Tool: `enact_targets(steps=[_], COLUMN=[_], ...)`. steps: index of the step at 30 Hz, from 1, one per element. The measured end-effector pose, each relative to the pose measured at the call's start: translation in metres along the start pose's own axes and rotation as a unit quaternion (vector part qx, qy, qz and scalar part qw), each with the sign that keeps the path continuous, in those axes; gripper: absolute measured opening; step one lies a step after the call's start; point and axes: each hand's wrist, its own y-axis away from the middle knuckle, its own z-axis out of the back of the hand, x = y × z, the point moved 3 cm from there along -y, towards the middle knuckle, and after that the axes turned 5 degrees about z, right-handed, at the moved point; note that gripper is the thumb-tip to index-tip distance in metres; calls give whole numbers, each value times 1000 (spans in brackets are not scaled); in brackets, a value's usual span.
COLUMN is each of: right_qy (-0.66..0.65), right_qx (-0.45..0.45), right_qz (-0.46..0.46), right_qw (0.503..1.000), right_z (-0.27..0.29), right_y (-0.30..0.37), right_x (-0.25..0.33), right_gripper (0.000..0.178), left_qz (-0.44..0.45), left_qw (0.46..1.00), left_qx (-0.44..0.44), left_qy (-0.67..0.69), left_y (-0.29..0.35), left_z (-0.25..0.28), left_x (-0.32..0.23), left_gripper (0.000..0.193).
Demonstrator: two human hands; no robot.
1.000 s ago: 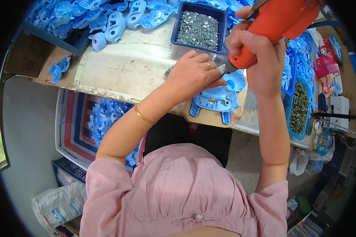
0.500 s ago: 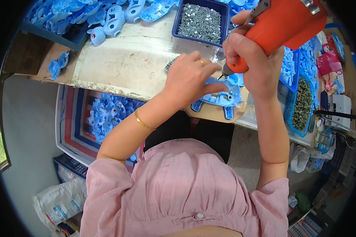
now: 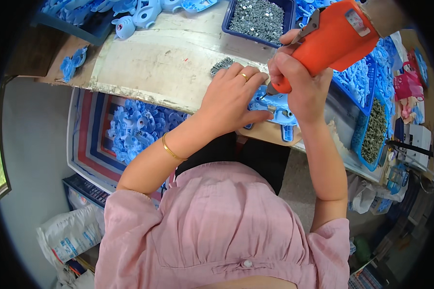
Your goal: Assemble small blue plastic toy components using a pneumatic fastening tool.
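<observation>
My right hand (image 3: 299, 82) is wrapped round an orange electric screwdriver (image 3: 335, 41), which tilts down to the left. Its tip meets a light blue plastic part (image 3: 276, 101) near the table's front edge. That part rests on a tan board (image 3: 265, 132) and has short legs pointing toward me. My left hand (image 3: 231, 98) lies over the part's left side, thumb along its near edge, holding it against the board. The fingers hide much of the part. Just beyond them sits a small heap of metal screws (image 3: 222, 66) on the tabletop (image 3: 149, 62).
A dark blue tray (image 3: 248, 39) of small metal pieces stands at the back. Blue baskets of plastic parts (image 3: 354, 79) and screws (image 3: 354, 144) line the right. More blue parts fill a bin (image 3: 94, 33) at far left and a striped container (image 3: 84, 139) below the table.
The screwdriver and my right hand have shifted slightly left and down. My left hand has settled lower over the part, fingers closer together. The whole view has shifted slightly.
</observation>
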Motion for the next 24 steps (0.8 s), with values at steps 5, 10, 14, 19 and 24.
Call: enact_targets(steps=[5, 10, 14, 19, 24], right_qy=[26, 38, 36, 21, 71], right_qx=[-5, -13, -29, -26, 18], right_qz=[9, 22, 26, 9, 77], right_qw=[1000, 999, 999, 999, 994], right_z=[-3, -6, -6, 1, 0], right_y=[4, 9, 9, 4, 0], right_x=[1, -3, -5, -1, 39], right_gripper=[18, 10, 10, 14, 15], left_qz=[-9, -4, 2, 7, 12], left_qw=[1000, 1000, 1000, 1000, 1000], left_qx=[-7, -2, -8, 3, 1], left_qy=[-10, -21, -19, -16, 2], left_y=[1, 1, 0, -2, 7], left_z=[-1, -2, -4, -3, 7], left_x=[0, 0, -1, -5, -2], left_gripper=[66, 66, 67, 68, 70])
